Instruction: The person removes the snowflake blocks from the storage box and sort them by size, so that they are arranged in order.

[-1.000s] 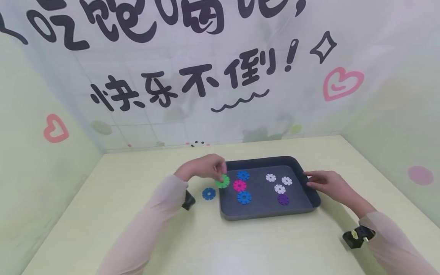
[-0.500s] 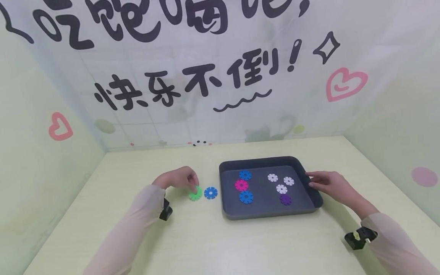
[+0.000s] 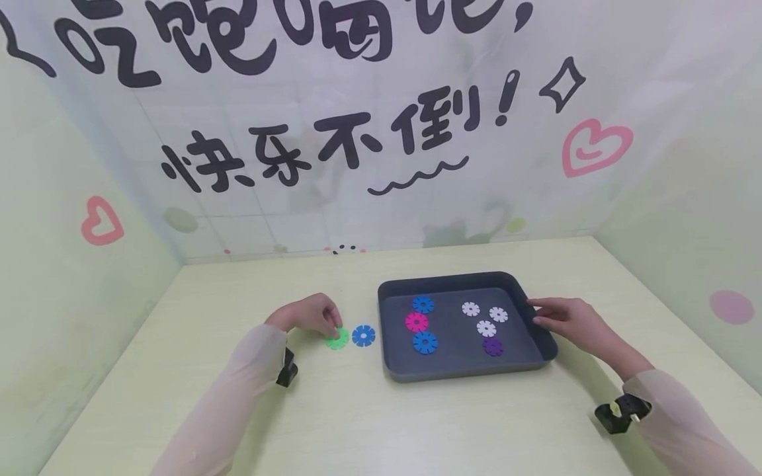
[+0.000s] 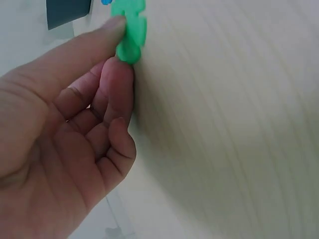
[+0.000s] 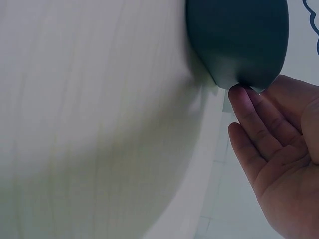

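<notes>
From the head view, I see the left hand (image 3: 306, 314) pinching a green disc (image 3: 338, 340) at the counter (image 3: 333, 410), just beside a blue disc (image 3: 364, 336) and left of the gray tray (image 3: 455, 347). The left wrist view shows the thumb pressed on the green disc. In the right wrist view, the right hand (image 5: 279, 144) lightly holds the tray's edge.

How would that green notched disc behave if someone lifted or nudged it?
The green disc is probably light for its size, since it looks thin and the left hand holds it in a pinch. It's likely stiff, showing no obvious bend there. Its flat shape suggests it would slide rather than roll if pushed lying down.
</notes>
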Action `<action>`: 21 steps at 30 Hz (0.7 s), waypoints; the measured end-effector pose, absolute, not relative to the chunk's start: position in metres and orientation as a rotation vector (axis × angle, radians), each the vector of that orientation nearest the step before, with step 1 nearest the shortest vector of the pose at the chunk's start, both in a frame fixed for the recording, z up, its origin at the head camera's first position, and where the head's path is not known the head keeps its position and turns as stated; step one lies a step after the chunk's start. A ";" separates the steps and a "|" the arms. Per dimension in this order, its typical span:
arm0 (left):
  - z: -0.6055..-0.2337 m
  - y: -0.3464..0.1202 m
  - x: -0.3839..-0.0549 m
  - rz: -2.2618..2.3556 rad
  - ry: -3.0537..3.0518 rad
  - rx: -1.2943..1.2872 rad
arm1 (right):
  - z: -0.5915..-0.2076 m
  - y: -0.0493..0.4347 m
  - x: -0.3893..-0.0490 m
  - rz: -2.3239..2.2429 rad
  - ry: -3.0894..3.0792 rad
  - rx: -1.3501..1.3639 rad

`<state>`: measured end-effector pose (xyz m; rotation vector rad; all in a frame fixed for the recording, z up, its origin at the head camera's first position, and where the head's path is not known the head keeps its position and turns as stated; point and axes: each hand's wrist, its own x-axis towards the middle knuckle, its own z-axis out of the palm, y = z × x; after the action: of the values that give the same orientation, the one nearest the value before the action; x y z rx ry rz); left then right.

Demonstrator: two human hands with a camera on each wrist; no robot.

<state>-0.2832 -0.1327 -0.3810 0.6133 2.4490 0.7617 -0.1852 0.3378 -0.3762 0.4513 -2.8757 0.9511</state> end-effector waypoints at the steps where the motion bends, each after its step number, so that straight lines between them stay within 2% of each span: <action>1: -0.381 -0.133 -0.283 0.760 2.452 0.613 | -0.376 0.338 -0.185 0.953 -2.876 0.451; 11: -0.362 -0.117 -0.279 0.781 2.485 0.685 | -0.377 0.339 -0.185 0.959 -2.873 0.445; 21: -0.336 -0.044 -0.270 0.810 2.401 0.973 | -0.377 0.338 -0.185 0.965 -2.868 0.445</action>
<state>-0.2702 -0.0436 -0.3357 0.9730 2.4007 0.8100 -0.1846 0.3377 -0.3766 0.4448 -2.8680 0.9654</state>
